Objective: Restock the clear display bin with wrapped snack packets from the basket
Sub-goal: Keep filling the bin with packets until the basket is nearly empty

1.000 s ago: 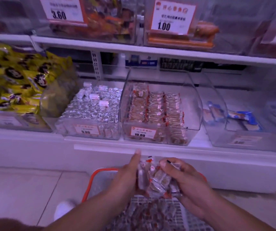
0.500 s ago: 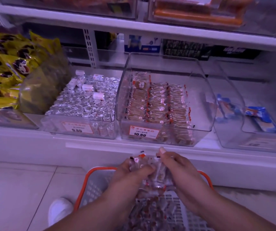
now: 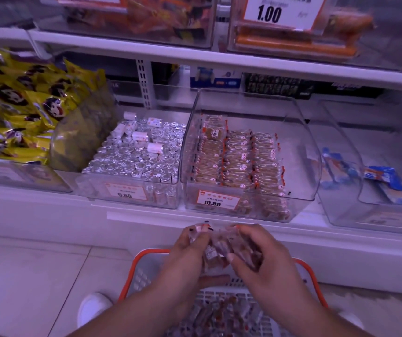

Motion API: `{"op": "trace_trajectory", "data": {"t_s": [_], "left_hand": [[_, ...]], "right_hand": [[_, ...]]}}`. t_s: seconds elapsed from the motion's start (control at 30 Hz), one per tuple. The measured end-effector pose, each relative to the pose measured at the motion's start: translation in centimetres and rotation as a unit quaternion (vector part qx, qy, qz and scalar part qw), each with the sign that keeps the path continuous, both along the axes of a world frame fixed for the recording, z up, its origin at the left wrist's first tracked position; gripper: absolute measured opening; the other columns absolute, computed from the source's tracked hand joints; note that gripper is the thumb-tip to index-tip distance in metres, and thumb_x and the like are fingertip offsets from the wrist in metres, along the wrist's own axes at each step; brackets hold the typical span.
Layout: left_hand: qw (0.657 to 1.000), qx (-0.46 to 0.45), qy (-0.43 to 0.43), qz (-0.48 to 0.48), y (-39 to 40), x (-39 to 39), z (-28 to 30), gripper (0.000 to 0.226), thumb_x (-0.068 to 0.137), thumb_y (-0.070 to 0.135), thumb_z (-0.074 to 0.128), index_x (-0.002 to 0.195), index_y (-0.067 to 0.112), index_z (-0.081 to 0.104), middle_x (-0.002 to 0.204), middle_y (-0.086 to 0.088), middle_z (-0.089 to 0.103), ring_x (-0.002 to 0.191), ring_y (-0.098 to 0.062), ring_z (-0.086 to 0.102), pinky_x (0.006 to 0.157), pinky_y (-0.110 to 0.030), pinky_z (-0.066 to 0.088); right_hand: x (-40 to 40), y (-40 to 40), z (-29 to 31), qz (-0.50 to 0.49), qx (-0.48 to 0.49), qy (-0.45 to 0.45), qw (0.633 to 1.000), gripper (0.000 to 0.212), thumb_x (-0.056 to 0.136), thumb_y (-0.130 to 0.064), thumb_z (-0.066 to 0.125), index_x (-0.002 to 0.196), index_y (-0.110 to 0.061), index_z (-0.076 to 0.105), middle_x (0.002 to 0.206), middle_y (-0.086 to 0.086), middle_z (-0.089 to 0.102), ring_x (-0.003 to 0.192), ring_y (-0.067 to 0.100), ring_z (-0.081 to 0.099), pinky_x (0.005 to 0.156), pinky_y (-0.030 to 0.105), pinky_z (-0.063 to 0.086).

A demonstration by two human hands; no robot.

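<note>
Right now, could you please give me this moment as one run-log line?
stage: packets gathered | hands: left and right grip packets | place: above basket | bin: part full

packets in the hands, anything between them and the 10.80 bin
Nothing visible. Both hands hold the packets above the basket, just below the shelf edge; the bin is open on top.

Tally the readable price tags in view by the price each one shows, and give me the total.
1.00 tag: 1
9.80 tag: 1
10.80 tag: 1
Total: 3 readable; the other labels are cropped or too blurred to read.
</note>
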State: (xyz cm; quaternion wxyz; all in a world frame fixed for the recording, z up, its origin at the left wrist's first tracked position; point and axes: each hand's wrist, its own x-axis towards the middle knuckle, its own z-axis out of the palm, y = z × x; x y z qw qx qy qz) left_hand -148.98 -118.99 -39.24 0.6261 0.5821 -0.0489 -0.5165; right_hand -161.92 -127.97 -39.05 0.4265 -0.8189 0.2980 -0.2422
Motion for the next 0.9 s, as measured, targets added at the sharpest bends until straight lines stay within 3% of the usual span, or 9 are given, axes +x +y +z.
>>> {"op": "trace_trajectory", "data": {"t_s": [0.13,0.27,0.33,0.43,0.47,0.53,0.63,0.73,0.9], "left_hand": [[0.997,-0.044,-0.069,0.012,-0.3,-1.2,0.2,0.047,0.085,0.06,0.053,0.113,0.023,0.058,0.098,-0.006,0.076,0.094,-0.025,0.073,0.083,-0.053,0.059],[0.994,-0.064,-0.091,-0.003,-0.4,-2.0,-0.1,0.057,0.074,0.024,0.079,0.122,0.02,0.047,0.09,-0.004,0.075,0.08,-0.019,0.074,0.07,-0.034,0.061],[0.996,-0.05,-0.066,0.043,-0.5,-1.8,-0.3,0.052,0.074,0.023,0.079,0.118,0.018,0.052,0.091,-0.011,0.074,0.076,-0.023,0.073,0.068,-0.038,0.062],[0.995,-0.002,-0.046,0.084,-0.6,-0.5,-0.7,0.018,0.09,0.025,0.07,0.104,0.02,0.062,0.095,-0.019,0.072,0.079,-0.035,0.071,0.076,-0.061,0.058],[0.995,0.005,-0.038,0.088,-0.7,0.0,-0.8,0.01,0.092,0.025,0.067,0.1,0.02,0.063,0.092,-0.018,0.072,0.077,-0.035,0.07,0.073,-0.062,0.058],[0.996,-0.003,-0.034,0.083,-0.8,0.6,-0.9,0.012,0.093,0.029,0.066,0.099,0.019,0.063,0.083,-0.012,0.071,0.071,-0.03,0.071,0.059,-0.047,0.059],[0.999,-0.006,-0.026,0.047,-0.7,0.7,-0.7,0.02,0.089,0.033,0.07,0.102,0.019,0.064,0.079,-0.013,0.072,0.07,-0.032,0.073,0.059,-0.041,0.058],[1.0,0.009,-0.028,0.01,-0.5,0.5,-0.8,0.015,0.088,0.03,0.072,0.099,0.02,0.071,0.081,-0.013,0.075,0.072,-0.032,0.073,0.06,-0.037,0.056],[0.998,0.023,-0.028,0.053,-0.8,0.7,-1.3,0.014,0.083,0.02,0.075,0.095,0.013,0.072,0.086,-0.017,0.076,0.073,-0.034,0.072,0.071,-0.042,0.054]], "right_hand": [[0.3,0.4,-0.6,0.001,-0.101,0.014,0.995,0.044,0.079,-0.009,0.069,0.117,-0.03,0.063,0.107,-0.016,0.059,0.097,-0.005,0.059,0.082,0.009,0.044],[0.3,0.7,-0.7,0.015,-0.089,0.017,0.996,0.046,0.083,-0.011,0.068,0.126,-0.026,0.061,0.114,-0.014,0.061,0.103,-0.006,0.058,0.088,0.006,0.041],[0.4,1.1,-0.7,0.023,-0.013,0.027,0.999,0.05,0.085,-0.012,0.071,0.131,-0.028,0.059,0.118,-0.018,0.064,0.108,-0.008,0.059,0.091,0.01,0.043],[0.8,0.4,-0.3,-0.014,0.136,-0.014,0.99,0.032,0.086,-0.007,0.072,0.114,-0.024,0.07,0.096,-0.01,0.075,0.083,-0.003,0.066,0.074,0.014,0.05],[0.8,0.0,0.0,-0.03,0.186,-0.038,0.981,0.023,0.087,-0.008,0.071,0.106,-0.021,0.072,0.093,-0.003,0.075,0.076,0.004,0.065,0.067,0.019,0.052],[0.8,-0.6,0.4,-0.052,0.293,-0.076,0.952,0.013,0.09,-0.012,0.069,0.101,-0.017,0.073,0.093,0.006,0.074,0.07,0.015,0.064,0.057,0.03,0.055],[0.7,-1.2,0.2,-0.068,0.321,-0.059,0.943,0.011,0.09,-0.023,0.069,0.099,-0.018,0.073,0.088,0.005,0.073,0.069,0.014,0.06,0.053,0.032,0.051],[0.8,-1.3,-0.3,-0.097,0.35,-0.069,0.929,0.016,0.09,-0.025,0.068,0.091,-0.01,0.071,0.08,0.017,0.062,0.068,0.025,0.054,0.051,0.032,0.046],[0.7,-1.4,-0.6,-0.115,0.407,-0.097,0.901,0.015,0.09,-0.022,0.068,0.095,-0.01,0.075,0.1,0.017,0.072,0.085,0.037,0.067,0.056,0.033,0.053]]}}
